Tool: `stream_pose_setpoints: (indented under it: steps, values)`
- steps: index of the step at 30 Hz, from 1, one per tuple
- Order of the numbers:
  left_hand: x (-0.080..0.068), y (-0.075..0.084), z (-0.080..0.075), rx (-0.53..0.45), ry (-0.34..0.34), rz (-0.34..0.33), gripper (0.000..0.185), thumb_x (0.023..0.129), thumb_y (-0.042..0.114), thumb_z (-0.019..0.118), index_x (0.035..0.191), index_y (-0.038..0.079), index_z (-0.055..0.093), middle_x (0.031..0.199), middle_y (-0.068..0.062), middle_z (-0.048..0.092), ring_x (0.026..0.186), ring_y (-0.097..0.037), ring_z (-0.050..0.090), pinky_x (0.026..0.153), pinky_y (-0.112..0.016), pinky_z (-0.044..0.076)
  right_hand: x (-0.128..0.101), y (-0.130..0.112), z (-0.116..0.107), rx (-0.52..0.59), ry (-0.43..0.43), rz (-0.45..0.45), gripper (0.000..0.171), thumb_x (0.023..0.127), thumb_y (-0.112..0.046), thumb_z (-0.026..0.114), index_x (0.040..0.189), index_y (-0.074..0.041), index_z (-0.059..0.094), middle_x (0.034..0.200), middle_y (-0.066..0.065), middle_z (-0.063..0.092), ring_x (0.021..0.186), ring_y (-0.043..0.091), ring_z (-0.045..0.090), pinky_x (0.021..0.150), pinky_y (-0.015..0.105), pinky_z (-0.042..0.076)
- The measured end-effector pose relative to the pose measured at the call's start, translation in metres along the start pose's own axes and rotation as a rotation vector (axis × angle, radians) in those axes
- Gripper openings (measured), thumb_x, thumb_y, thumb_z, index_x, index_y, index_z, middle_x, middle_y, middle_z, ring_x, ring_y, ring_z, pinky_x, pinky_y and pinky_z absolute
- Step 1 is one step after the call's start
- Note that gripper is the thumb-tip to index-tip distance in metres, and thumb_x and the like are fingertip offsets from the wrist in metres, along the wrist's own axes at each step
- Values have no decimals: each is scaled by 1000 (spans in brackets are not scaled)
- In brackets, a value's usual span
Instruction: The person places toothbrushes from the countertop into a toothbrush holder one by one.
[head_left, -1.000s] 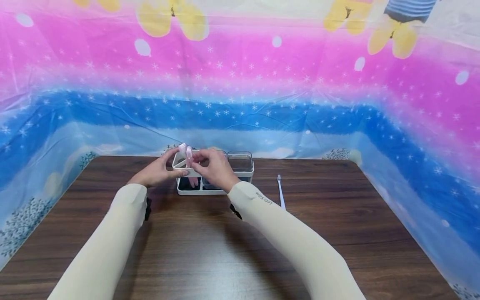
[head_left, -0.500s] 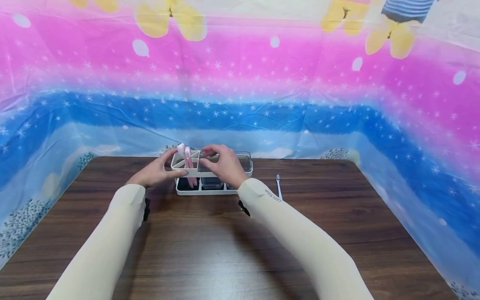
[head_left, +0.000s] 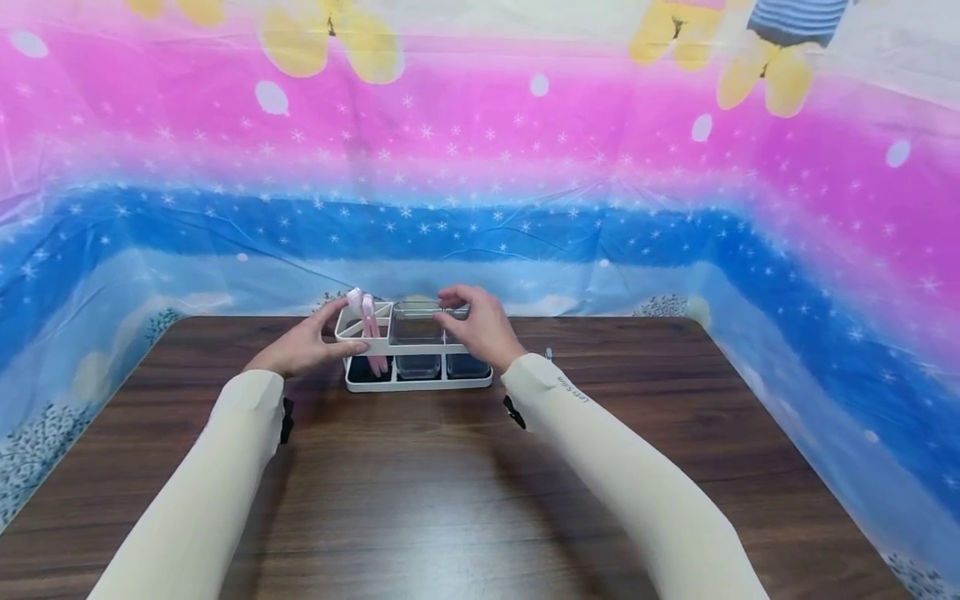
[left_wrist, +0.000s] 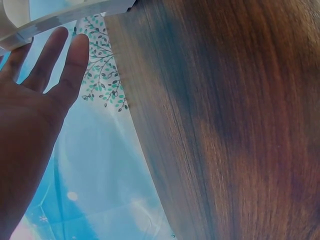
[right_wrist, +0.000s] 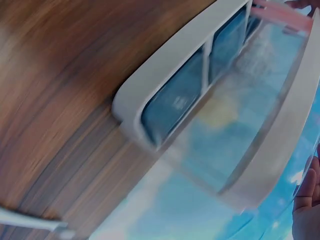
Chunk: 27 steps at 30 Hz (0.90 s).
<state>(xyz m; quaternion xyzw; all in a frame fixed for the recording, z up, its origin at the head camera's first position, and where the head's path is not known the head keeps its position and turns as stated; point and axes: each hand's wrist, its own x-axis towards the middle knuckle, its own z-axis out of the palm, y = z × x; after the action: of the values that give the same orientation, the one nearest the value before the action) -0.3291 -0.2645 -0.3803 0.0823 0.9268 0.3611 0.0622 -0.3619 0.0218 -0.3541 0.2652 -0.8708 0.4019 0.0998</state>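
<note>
A white two-tier toothbrush holder (head_left: 420, 386) stands near the table's back edge. My left hand (head_left: 300, 346) holds its left end, thumb on the front of the upper rim and fingers toward the back. Two pink toothbrushes (head_left: 370, 317) stand leaning in the left section. Two clear cups (head_left: 417, 332) occupy the middle and right sections, the right one partly behind my right hand (head_left: 486, 327). That hand hovers over the holder's right end, fingers loosely curved, thumb and fingertips apart, with nothing seen between them. In the left wrist view, the left fingers (left_wrist: 75, 65) reach along the white rim.
A pale toothbrush (right_wrist: 30, 220) lies on the brown wooden table (head_left: 420, 483), right of the holder; in the head view my sleeve hides most of it. A patterned cloth (head_left: 465, 225) hangs behind and around the table.
My right hand has left the pink toothbrushes and moved right, over the cups. The left hand stays at the holder's left end. The toothbrushes remain standing in the left section.
</note>
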Motion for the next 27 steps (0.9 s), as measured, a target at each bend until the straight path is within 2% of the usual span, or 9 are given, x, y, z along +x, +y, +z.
stream_pose_setpoints:
  steps: [4,8,16,20,27]
  values:
    - [1,-1,0,-3,4,-5,106,77,66,64,153,23,4,152,-25,13,131,-51,25,96,-69,25,-2,14,-13,3,32,-2,30,87,-18,70,116,-11,64,105,3,66,88,15,59,73,27,48]
    - [0,-1,0,2,6,-8,107,76,67,63,153,23,4,151,-27,16,129,-51,28,96,-69,27,-5,27,-25,-4,60,-5,29,87,-16,70,115,-9,65,104,6,66,84,18,59,71,29,48]
    - [1,-1,1,-1,6,-1,105,78,65,64,153,22,5,147,-29,23,126,-49,35,95,-67,30,-16,58,-38,-37,102,32,26,88,-18,69,113,-9,65,101,4,66,90,18,61,77,31,51]
    - [1,-1,1,-3,6,-3,105,78,65,63,153,23,5,146,-29,26,124,-49,38,95,-67,30,-22,71,-46,-29,136,55,23,90,-18,67,111,-9,66,99,4,66,89,18,61,77,32,50]
    - [1,-2,0,0,4,-6,107,76,68,63,153,23,4,146,-29,26,124,-48,38,95,-67,30,-32,97,-59,-74,157,88,21,90,-18,67,109,-8,66,97,4,66,82,18,59,71,34,50]
